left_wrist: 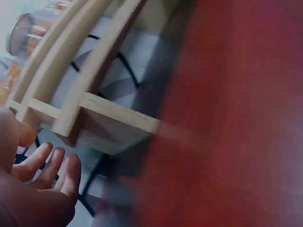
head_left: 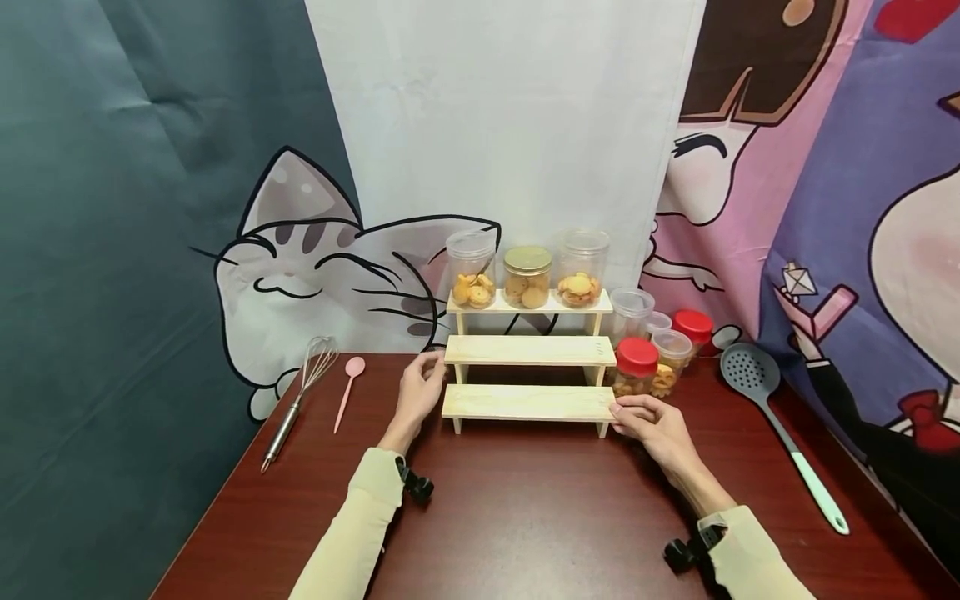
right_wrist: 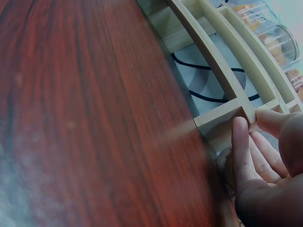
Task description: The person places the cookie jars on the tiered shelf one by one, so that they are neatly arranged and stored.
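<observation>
A three-tier wooden display shelf stands at the back of the table. My right hand pinches the right end of its lowest board, with thumb and index finger at the corner in the right wrist view. Beside the shelf's left side is my left hand, its fingers loosely bent and holding nothing; the left wrist view shows a gap between the fingers and the wood. On the top tier are a clear jar of cookies, a gold-lidded cookie jar and another clear cookie jar.
Right of the shelf cluster several jars, including a red-lidded jar and a clear-lidded cookie jar. A grey skimmer with a mint handle lies farther right. On the left lie a whisk and a pink spoon. Printed curtains hang behind.
</observation>
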### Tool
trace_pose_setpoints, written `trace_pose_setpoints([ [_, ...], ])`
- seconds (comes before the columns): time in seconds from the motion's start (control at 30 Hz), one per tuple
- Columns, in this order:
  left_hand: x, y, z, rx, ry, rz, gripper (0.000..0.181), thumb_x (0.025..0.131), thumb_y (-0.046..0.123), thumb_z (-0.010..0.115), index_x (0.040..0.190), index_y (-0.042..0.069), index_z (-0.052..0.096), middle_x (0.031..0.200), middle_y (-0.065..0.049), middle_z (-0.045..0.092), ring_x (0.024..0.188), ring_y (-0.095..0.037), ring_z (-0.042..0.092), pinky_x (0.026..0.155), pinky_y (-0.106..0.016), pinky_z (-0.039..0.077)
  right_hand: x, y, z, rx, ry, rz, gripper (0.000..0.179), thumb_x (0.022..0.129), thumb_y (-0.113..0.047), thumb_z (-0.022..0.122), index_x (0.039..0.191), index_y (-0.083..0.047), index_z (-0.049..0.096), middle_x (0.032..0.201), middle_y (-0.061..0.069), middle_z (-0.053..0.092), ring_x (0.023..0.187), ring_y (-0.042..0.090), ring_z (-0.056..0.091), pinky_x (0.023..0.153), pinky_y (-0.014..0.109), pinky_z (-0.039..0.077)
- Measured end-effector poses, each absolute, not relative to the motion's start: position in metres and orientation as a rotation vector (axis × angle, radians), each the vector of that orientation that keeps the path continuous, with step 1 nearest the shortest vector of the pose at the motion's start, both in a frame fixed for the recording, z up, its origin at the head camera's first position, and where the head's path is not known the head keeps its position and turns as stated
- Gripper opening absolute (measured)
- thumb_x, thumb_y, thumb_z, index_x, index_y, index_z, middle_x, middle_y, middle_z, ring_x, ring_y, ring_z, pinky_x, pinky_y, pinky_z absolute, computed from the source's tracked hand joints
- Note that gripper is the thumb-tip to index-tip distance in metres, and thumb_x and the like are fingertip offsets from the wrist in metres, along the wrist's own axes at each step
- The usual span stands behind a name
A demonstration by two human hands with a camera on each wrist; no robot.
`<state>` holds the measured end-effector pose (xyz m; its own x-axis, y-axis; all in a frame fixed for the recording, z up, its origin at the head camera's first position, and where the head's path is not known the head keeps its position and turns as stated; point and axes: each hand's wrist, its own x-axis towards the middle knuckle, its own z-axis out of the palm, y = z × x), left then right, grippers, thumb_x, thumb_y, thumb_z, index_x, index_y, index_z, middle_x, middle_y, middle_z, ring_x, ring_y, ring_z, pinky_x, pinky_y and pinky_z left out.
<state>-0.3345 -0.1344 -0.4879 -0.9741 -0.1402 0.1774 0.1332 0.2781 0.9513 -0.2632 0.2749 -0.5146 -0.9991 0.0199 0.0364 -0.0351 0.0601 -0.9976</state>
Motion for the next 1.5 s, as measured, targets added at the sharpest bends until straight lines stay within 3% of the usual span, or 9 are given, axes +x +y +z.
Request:
trace_pose_setpoints([
  [0.37,-0.312,-0.139,-0.51,-0.132,-2.375,-1.853,0.028,0.107,0.019,0.069,0.13,0.005,0.074,0.126,-0.019,0.076,0.108,-0.022,0.075,0.084,-0.02,0.053,-0.264,0.278,-0.513,0.069,-2.323,1.975,0.047,0.101,-0.023,0.08,0.131,0.011,0.067,0.102,0.001,0.082,0.09,0.018,0.081,0.082,0.036,0.066],
  [0.47,-0.309,-0.141,-0.513,-0.14,-2.354,-1.899,0.031,0.108,0.021,0.07,0.131,0.002,0.073,0.125,-0.021,0.075,0.104,-0.017,0.074,0.085,-0.018,0.052,-0.265,0.282,-0.512,0.105,-2.301,1.909,0.044,0.1,-0.023,0.081,0.128,0.009,0.07,0.103,0.0,0.082,0.088,0.016,0.08,0.08,0.036,0.067],
  [0.7,-0.31,-0.144,-0.516,-0.156,-2.356,-1.936,0.034,0.109,0.024,0.069,0.132,-0.001,0.072,0.125,-0.023,0.074,0.109,-0.023,0.075,0.086,-0.019,0.052,-0.269,0.296,-0.497,0.026,-2.115,1.797,0.036,0.097,-0.018,0.084,0.121,0.006,0.074,0.094,-0.009,0.081,0.08,0.012,0.077,0.073,0.024,0.063],
  [0.87,-0.312,-0.146,-0.514,-0.154,-2.369,-1.94,0.029,0.108,0.023,0.069,0.13,0.003,0.073,0.12,-0.018,0.075,0.1,-0.012,0.073,0.087,-0.02,0.052,-0.271,0.3,-0.49,-0.114,-1.985,1.677,0.035,0.092,-0.02,0.09,0.118,-0.001,0.076,0.086,-0.011,0.074,0.077,0.007,0.069,0.068,0.016,0.055],
  [1.07,-0.311,-0.145,-0.512,-0.167,-2.358,-1.942,0.029,0.108,0.022,0.069,0.129,0.003,0.073,0.12,-0.019,0.074,0.102,-0.016,0.073,0.088,-0.021,0.051,-0.273,0.301,-0.484,-0.087,-1.94,1.566,0.049,0.09,-0.013,0.09,0.135,-0.005,0.07,0.106,-0.012,0.071,0.098,0.007,0.069,0.083,0.011,0.054],
  [1.2,-0.311,-0.146,-0.512,-0.156,-2.361,-1.944,0.029,0.109,0.023,0.068,0.13,0.003,0.073,0.122,-0.019,0.074,0.106,-0.016,0.072,0.09,-0.021,0.051,-0.275,0.297,-0.479,-0.08,-2.029,1.483,0.056,0.091,-0.019,0.09,0.142,-0.013,0.068,0.124,-0.001,0.071,0.113,0.014,0.069,0.094,0.011,0.053],
  [1.33,-0.31,-0.147,-0.513,-0.134,-2.357,-1.958,0.03,0.109,0.024,0.067,0.13,0.003,0.072,0.123,-0.019,0.075,0.105,-0.013,0.07,0.09,-0.021,0.05,-0.277,0.289,-0.476,-0.072,-2.128,1.412,0.06,0.092,-0.026,0.089,0.147,-0.018,0.066,0.139,0.01,0.069,0.119,0.023,0.066,0.096,0.012,0.052],
  [1.5,-0.311,-0.145,-0.515,-0.157,-2.347,-1.991,0.03,0.11,0.023,0.067,0.131,0.002,0.072,0.124,-0.022,0.075,0.101,-0.011,0.068,0.089,-0.021,0.05,-0.281,0.281,-0.477,-0.103,-2.176,1.283,0.068,0.088,-0.029,0.092,0.149,-0.016,0.064,0.137,0.011,0.068,0.116,0.025,0.066,0.092,0.013,0.05],
])
